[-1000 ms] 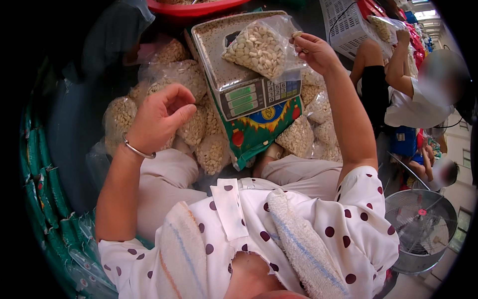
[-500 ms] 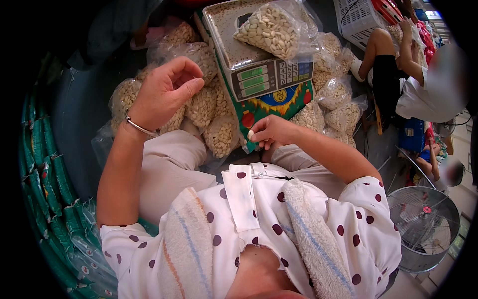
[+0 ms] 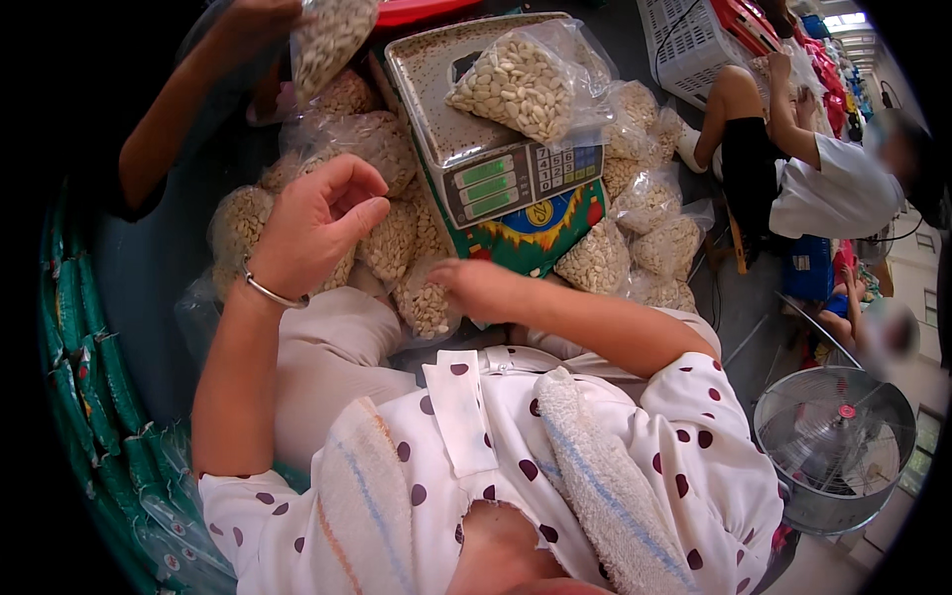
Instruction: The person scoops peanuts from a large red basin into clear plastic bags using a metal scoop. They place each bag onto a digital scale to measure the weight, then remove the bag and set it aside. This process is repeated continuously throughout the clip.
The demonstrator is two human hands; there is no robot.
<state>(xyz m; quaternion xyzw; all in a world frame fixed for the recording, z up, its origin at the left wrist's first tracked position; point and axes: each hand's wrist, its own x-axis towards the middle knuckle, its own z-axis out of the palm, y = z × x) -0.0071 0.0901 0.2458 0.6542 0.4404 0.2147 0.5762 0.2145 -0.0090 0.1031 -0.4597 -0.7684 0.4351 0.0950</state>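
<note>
head cam, fisheye, faces dn twd scale point(image 3: 432, 124), close abv shirt point(image 3: 508, 428)

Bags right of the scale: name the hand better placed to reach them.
Right, probably: the right hand looks nearer those filled bags, while the left hand is out left of the scale.

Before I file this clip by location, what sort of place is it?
Probably a packing workroom: a digital scale bears a clear bag of pale beans or seeds, similar filled bags lie on both sides of it, and a large drum fan stands at the right.
</note>
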